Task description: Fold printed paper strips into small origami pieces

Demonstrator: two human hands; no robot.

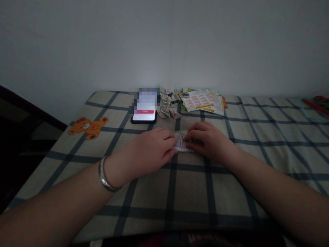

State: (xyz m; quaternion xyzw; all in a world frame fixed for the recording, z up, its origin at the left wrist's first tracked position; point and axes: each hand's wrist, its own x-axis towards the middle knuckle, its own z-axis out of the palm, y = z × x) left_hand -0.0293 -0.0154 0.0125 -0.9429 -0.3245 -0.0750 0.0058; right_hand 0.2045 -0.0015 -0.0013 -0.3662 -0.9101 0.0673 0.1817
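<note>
A small folded piece of printed paper lies flat on the checked cloth between my hands. My left hand, with a silver bangle at its wrist, has its fingers closed on the paper's left end. On the other end, my right hand bends its thumb and fingers together over the paper. The hands partly hide both ends. Beyond them lie several folded printed papers in a loose heap, touching or close to a stack of flat printed sheets.
A phone with a lit screen stands left of the heap, near the wall. A bear picture shows on the checked tablecloth at left. Something red and green sits at the far right edge.
</note>
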